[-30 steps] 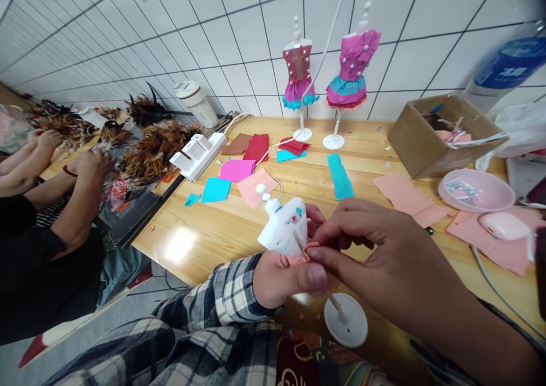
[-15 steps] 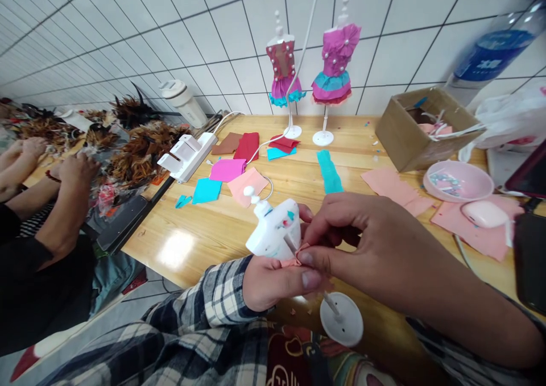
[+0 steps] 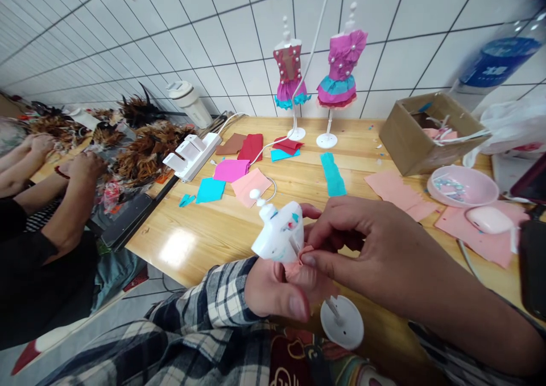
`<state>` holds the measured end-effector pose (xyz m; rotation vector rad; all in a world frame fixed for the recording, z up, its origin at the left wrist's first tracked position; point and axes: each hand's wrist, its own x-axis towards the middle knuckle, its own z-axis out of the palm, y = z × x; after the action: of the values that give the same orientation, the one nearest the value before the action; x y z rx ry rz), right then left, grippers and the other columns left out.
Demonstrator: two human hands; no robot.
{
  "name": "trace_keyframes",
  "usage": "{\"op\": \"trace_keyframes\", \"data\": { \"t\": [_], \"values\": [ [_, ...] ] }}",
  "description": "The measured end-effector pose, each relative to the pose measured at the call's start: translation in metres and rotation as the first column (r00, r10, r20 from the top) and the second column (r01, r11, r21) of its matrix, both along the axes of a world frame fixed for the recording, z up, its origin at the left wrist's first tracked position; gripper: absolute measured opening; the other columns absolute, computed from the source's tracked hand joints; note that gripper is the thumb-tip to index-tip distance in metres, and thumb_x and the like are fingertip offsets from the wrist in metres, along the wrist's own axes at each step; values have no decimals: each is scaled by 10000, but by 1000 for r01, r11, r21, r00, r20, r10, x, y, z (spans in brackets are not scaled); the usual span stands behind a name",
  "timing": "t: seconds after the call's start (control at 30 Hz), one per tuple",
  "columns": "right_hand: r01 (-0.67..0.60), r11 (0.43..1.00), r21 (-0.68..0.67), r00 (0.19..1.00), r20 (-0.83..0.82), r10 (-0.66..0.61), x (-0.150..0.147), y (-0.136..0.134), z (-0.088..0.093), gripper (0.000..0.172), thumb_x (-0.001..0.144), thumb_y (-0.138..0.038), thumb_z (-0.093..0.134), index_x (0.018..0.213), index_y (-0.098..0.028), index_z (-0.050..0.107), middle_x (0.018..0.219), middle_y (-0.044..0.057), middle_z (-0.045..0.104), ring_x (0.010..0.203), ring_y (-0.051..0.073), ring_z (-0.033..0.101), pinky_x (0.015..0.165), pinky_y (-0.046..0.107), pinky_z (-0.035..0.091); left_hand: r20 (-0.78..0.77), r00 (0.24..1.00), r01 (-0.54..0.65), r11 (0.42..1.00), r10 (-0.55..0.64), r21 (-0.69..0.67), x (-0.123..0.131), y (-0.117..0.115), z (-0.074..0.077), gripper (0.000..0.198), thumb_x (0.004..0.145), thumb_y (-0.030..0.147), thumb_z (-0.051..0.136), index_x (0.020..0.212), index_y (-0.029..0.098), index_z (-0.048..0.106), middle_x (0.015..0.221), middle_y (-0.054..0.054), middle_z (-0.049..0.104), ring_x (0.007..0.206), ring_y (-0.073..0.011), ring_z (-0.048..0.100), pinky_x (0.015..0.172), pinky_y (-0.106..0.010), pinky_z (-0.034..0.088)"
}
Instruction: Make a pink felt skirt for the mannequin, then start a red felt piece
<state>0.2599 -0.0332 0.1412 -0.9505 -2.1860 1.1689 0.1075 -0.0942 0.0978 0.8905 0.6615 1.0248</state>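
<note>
I hold the bust (image 3: 279, 235) tilted, left hand (image 3: 273, 291) wrapped round it | right hand (image 3: 367, 235) — angled inward, pinching pink scrap (image 3: 305, 252)

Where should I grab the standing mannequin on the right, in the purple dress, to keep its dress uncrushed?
Probably the thin pole, between skirt and round base, from the front right: the mannequin stands upright, that stretch is bare, and the white cable hangs to its left.

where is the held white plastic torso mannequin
In the head view, the white mannequin is just below centre, tilted in the left hand, the right hand pinching thin peach material at its waist.
</note>
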Motion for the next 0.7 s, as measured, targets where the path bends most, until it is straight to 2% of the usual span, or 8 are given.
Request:
{"op": "trace_keyframes", "data": {
  "t": [0.07, 0.13, 0.27, 0.4, 0.53, 0.7],
  "values": [
    [3, 1000, -5, 1000, -1, -3, 0, 0, 0, 87, 742, -200, 704, 665, -240, 705, 688, -33, 662, 591, 107, 592, 500, 228, 429, -12, 1000, 15, 999, -15, 33, 0, 0, -2, 591, 698, 534, 726, 1149, 198, 544, 931, -84, 643, 1007, -299, 630, 887, -444, 481],
    [8, 1000, -16, 1000, 0, -8, -1, -1, 1, 91, 739, -195, 699, 658, -238, 701, 681, -35, 659, 582, 104, 584, 493, 226, 422, 30, 999, -29, 999, 28, 20, 2, -1, -7, 513, 743, 484, 676, 1145, 196, 542, 930, -84, 649, 997, -291, 634, 868, -431, 493],
    [8, 999, -43, 1000, -10, -8, -2, -1, 1, 82, 729, -189, 696, 663, -237, 704, 677, -33, 661, 569, 104, 577, 482, 222, 416, 146, 982, -104, 989, 119, -105, 5, -4, -14, 628, 650, 397, 696, 1212, 218, 481, 1045, -94, 641, 993, -306, 632, 770, -415, 526],
    [-8, 998, -61, 1000, -30, 6, -1, 0, 1, 77, 737, -203, 694, 667, -233, 706, 664, -34, 662, 542, 96, 566, 464, 211, 405, 196, 961, -171, 977, 194, -130, 5, -5, -12, 677, 596, 333, 689, 1221, 232, 450, 954, -69, 643, 917, -287, 638, 776, -414, 510],
    [0, 997, -71, 1000, -16, -2, 0, 3, 1, 100, 763, -227, 686, 664, -226, 700, 663, -37, 671, 554, 94, 582, 468, 209, 402, 229, 961, -138, 987, 154, -87, 4, -6, -9, 656, 620, 321, 699, 1228, 260, 460, 962, -48, 618, 817, -232, 627, 707, -355, 489],
    [-1, 998, -59, 1000, 10, 1, 0, 4, -1, 129, 768, -234, 680, 640, -221, 683, 648, -43, 662, 545, 92, 578, 475, 215, 409, 142, 985, -104, 994, 100, 22, 2, -7, -11, 711, 685, 381, 760, 1289, 299, 394, 1040, -55, 595, 848, -206, 624, 762, -352, 470]
  ]
}}
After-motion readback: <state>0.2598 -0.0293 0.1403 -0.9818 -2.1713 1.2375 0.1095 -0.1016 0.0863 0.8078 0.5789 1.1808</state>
